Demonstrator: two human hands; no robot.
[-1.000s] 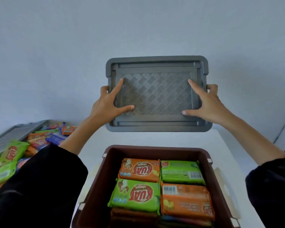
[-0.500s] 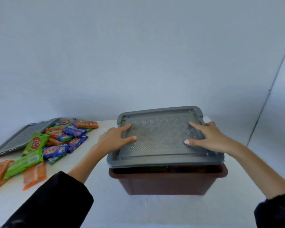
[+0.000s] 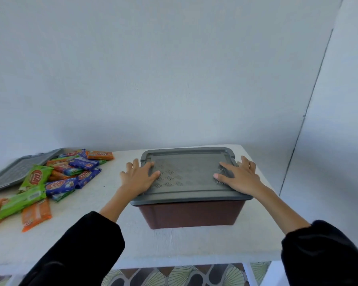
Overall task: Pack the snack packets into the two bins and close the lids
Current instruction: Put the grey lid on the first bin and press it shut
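A brown bin (image 3: pixel 191 213) stands on the white table (image 3: pixel 170 244), right of centre. The grey lid (image 3: pixel 188 176) with a tread pattern lies flat on top of it, and the packets inside are hidden. My left hand (image 3: pixel 137 178) rests on the lid's left edge, thumb on top and fingers spread past the rim. At the lid's right edge my right hand (image 3: pixel 240 178) lies the same way. Loose snack packets (image 3: pixel 56 178) in green, orange and blue are heaped on the table at the left.
A second grey lid (image 3: pixel 12 174) lies at the far left, partly under the packets. The wall runs close behind the table, with a corner to the right. The table's front edge is near me, with patterned floor (image 3: pixel 174 275) below.
Both hands brought the lid down from in front of the wall onto the bin. It sat slightly raised half a second ago and now lies flush on the rim, covering the packets.
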